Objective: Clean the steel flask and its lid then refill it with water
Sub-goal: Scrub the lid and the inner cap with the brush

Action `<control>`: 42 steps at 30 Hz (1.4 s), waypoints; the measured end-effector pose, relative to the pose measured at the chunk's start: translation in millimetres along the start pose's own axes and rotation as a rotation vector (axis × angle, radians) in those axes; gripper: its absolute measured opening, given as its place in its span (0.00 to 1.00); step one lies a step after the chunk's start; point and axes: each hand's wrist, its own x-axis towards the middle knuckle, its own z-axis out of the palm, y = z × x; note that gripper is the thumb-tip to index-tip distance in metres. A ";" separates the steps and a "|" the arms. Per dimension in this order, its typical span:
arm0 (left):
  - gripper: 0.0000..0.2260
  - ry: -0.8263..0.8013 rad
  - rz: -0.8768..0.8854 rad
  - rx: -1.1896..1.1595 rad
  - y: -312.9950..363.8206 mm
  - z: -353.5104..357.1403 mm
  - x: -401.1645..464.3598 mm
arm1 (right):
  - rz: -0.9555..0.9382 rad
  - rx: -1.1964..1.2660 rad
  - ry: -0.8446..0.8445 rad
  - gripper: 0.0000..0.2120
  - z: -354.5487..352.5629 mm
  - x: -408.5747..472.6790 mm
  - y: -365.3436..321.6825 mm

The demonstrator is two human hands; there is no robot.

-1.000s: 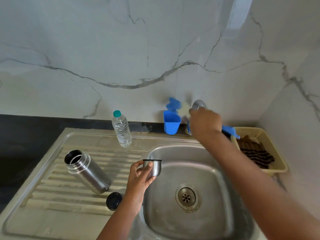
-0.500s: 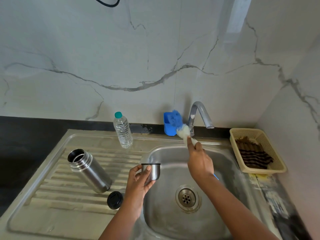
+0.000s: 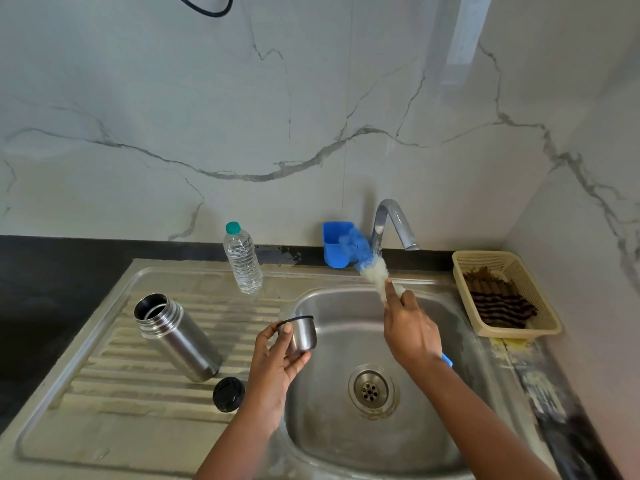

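The open steel flask (image 3: 180,339) lies on its side on the draining board, mouth toward the back left. A black stopper (image 3: 228,394) rests beside its base. My left hand (image 3: 277,365) holds the steel cup lid (image 3: 301,332) over the left rim of the sink basin (image 3: 346,427), its open end facing left. My right hand (image 3: 410,332) grips a bottle brush (image 3: 367,263) with blue and white bristles, bristle end pointing up toward the tap (image 3: 394,223). The brush's blue handle end pokes out below my wrist.
A clear water bottle (image 3: 242,259) with a teal cap stands at the back of the draining board. A blue plastic holder (image 3: 334,244) sits against the wall by the tap. A beige basket (image 3: 505,296) with a striped cloth lies right of the sink.
My right hand pulled the brush out of the blue holder and brought it down over the sink. The lid in my left hand has tilted slightly.
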 end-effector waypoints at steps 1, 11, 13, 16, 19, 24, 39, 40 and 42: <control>0.20 0.005 -0.004 -0.003 -1.1 0.8 -0.2 | 0.000 0.005 0.002 0.29 -0.4 -1.1 1.5; 0.19 0.087 0.046 0.006 -7.0 5.9 6.9 | 0.231 0.522 0.080 0.18 -2.5 -71.3 13.1; 0.20 0.096 0.046 -0.023 -5.2 7.3 11.2 | 0.213 0.624 0.038 0.11 4.9 -94.0 14.9; 0.15 0.110 0.060 -0.036 -3.1 10.3 15.2 | 0.129 0.731 0.027 0.10 13.1 -125.6 14.3; 0.08 0.118 0.063 -0.031 -1.9 13.2 17.0 | 0.102 0.746 0.066 0.11 19.9 -140.5 15.4; 0.07 0.063 0.034 -0.005 -2.4 17.5 15.0 | 0.073 0.678 0.123 0.14 21.3 -150.6 17.1; 0.07 0.103 -0.036 -0.110 0.2 32.0 5.3 | 0.135 0.598 0.169 0.10 22.2 -157.8 16.5; 0.08 0.102 -0.034 -0.106 0.3 32.2 4.8 | 0.119 0.612 0.175 0.10 21.1 -160.2 15.3; 0.07 0.101 -0.029 -0.104 0.7 32.0 4.7 | 0.113 0.615 0.170 0.09 19.6 -162.1 14.5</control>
